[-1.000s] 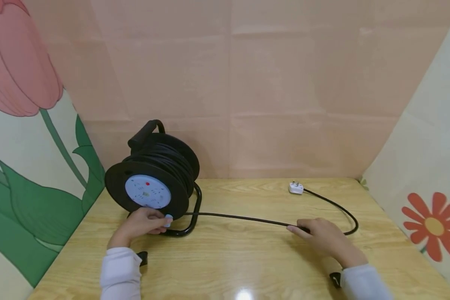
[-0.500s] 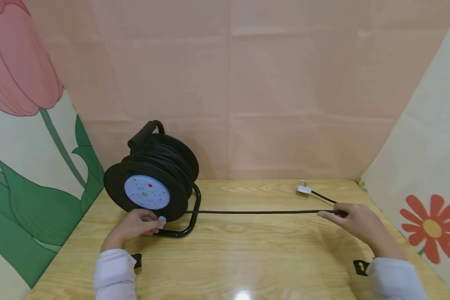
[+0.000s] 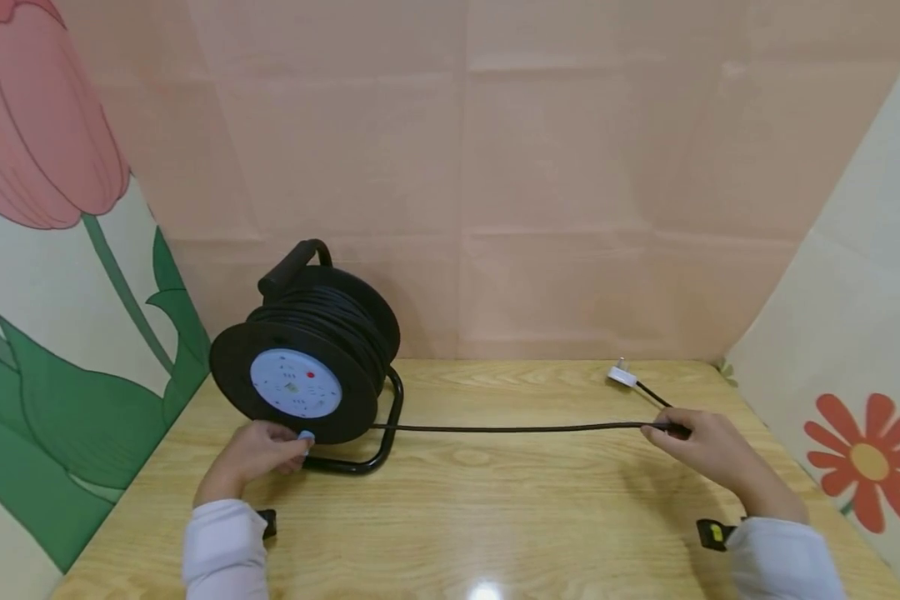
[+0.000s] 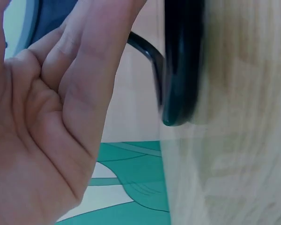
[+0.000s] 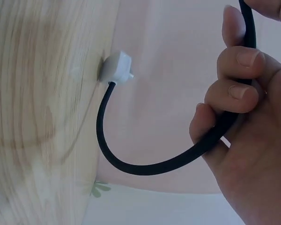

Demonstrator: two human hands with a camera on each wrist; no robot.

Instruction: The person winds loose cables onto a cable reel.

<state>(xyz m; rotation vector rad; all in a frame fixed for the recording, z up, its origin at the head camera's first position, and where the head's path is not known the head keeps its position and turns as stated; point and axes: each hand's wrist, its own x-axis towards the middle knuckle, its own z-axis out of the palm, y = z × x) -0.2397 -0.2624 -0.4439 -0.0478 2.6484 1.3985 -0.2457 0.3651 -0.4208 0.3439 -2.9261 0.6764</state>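
Plug [image 3: 621, 375] slid rightward — one cable [image 3: 510, 429], right hand [image 3: 708, 450] gripping.

your left hand [image 3: 258, 450] grips the small blue knob [image 3: 307, 436] at the lower edge of the black cable reel [image 3: 305, 364], which stands upright in its black frame [image 3: 378, 437] on the wooden bench [image 3: 495, 517]. your right hand [image 3: 701, 442] pinches the black cable [image 3: 510, 428], stretched straight from the reel. the white plug [image 3: 621, 374] lies just beyond that hand.
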